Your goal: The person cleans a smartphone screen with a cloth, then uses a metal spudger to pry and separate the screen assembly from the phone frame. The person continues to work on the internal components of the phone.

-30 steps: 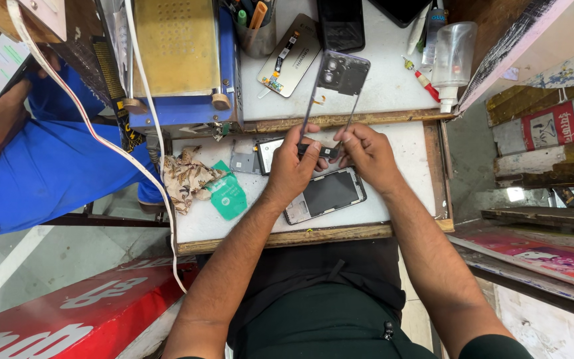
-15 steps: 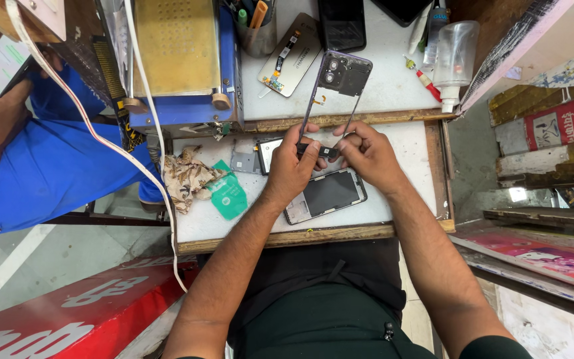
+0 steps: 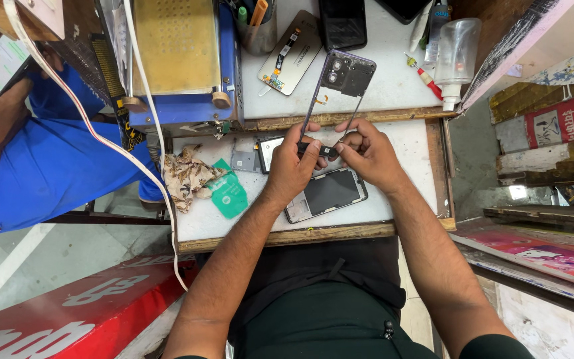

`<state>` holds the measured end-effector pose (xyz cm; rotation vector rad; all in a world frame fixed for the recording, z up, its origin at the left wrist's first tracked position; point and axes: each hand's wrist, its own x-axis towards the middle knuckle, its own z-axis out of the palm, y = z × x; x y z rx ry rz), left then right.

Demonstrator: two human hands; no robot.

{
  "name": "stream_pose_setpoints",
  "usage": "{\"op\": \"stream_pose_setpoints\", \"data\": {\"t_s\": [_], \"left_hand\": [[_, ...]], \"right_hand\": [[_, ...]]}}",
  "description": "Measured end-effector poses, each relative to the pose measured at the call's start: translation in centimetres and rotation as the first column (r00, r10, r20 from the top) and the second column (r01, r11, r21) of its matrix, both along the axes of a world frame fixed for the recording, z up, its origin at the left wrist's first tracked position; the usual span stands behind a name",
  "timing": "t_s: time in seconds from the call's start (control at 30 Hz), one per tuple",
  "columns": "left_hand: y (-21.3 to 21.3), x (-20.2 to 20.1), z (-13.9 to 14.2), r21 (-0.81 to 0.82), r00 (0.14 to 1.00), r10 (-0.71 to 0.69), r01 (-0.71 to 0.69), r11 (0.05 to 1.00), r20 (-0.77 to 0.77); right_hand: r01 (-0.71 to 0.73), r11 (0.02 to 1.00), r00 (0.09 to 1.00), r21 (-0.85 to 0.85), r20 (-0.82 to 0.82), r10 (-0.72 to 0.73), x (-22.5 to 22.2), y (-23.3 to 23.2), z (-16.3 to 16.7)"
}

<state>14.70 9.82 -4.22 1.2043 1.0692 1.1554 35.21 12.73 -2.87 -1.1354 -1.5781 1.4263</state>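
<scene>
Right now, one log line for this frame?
left hand: grips phone frame | right hand: pinches frame's lower end | phone: flat on worktop

A white, wood-edged workbench (image 3: pixel 406 143) in two levels, crowded with phone parts.

On the lower level lie a phone screen (image 3: pixel 327 194), a green card (image 3: pixel 228 193), a crumpled rag (image 3: pixel 187 176) and a small grey plate (image 3: pixel 242 161); the upper level carries a dark phone (image 3: pixel 343 23), a clear bottle (image 3: pixel 455 56), a pen cup (image 3: pixel 257 30) and a blue machine (image 3: pixel 181 60).

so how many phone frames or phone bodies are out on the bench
4: frame in both hands, body under the wrists, back panel and dark phone on the shelf. Others may be hidden.
</scene>
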Motion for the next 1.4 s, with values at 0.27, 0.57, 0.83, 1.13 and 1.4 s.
{"op": "stream_pose_setpoints", "data": {"t_s": [0.27,0.57,0.83,1.13,1.4], "left_hand": [[0.0,0.2,0.5,-0.012,0.999,-0.046,0.046,0.999,-0.013],[0.2,0.0,0.7,0.03,1.0,-0.02,0.02,0.999,-0.004],[-0.1,0.0,0.4,-0.006,1.0,-0.014,0.014,1.0,-0.01],[0.1,0.3,0.4,-0.031,0.998,-0.054,0.053,0.998,-0.016],[0.0,0.2,0.4,-0.019,1.0,0.001,0.0,1.0,0.019]], "right_hand": [[0.11,0.992,0.991,0.059,0.072,-0.114,-0.3,0.0,-0.5],[0.041,0.996,0.999,0.079,0.012,-0.042,0.0,0.1,-0.5],[-0.025,0.999,0.998,0.019,-0.049,0.026,0.1,0.3,-0.4],[0.12,0.989,0.982,0.086,0.134,-0.131,-0.3,0.0,-0.4],[-0.041,0.994,0.999,0.097,0.017,0.039,0.3,0.3,0.3]]}}
